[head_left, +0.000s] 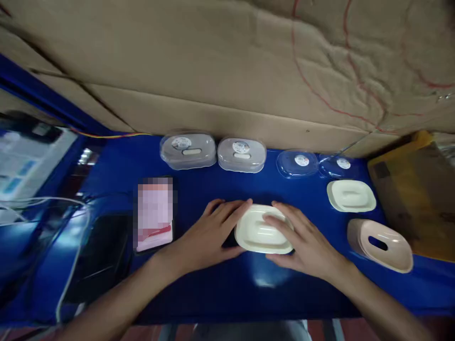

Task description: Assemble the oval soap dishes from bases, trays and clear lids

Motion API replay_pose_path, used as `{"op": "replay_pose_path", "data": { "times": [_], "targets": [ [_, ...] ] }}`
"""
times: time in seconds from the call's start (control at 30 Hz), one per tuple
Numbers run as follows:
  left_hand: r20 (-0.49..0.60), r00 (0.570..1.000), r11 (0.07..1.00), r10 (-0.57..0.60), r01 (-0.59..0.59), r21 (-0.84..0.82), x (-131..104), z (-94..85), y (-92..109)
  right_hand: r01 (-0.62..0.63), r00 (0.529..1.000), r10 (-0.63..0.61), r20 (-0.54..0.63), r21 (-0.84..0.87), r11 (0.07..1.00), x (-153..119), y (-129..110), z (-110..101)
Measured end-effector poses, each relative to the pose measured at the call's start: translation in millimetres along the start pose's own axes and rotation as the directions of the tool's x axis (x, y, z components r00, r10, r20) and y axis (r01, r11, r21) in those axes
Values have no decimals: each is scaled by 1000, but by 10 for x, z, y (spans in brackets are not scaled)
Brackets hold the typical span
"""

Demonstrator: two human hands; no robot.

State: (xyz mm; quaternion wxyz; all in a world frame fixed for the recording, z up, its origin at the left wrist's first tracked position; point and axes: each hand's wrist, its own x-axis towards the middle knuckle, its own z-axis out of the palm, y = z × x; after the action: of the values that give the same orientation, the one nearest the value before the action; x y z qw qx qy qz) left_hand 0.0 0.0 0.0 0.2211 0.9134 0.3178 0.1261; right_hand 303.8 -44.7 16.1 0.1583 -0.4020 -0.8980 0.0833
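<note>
Head view: blue table (213,289) against cardboard wall (199,61)

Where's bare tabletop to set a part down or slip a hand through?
Widest: blue table on the near side of the held cream dish, between the forearms. Smaller: between pink item and left hand; between clear lids and right hand. Crowded: right end, with beige holder and brown box.

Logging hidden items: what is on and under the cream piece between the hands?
Fingers of the right hand lie over the top of the cream piece; the left hand grips its edge. What is beneath is covered.
</note>
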Motion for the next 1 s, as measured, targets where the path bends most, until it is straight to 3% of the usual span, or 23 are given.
{"op": "replay_pose_path", "data": {
  "times": [0.4,0.6,1.0],
  "targets": [
    [-32,999,999,19,-20,-33,18,28,-4,46,999,-46,-19,46,998,-1,64,-102],
    [-38,998,999,42,-41,7,12,29,-16,27,999,-29,44,55,998,-15,50,-50],
    [-19,998,997,55,-54,47,15,31,-6,-19,999,17,42,49,999,-4,-16,11]
  ]
}}
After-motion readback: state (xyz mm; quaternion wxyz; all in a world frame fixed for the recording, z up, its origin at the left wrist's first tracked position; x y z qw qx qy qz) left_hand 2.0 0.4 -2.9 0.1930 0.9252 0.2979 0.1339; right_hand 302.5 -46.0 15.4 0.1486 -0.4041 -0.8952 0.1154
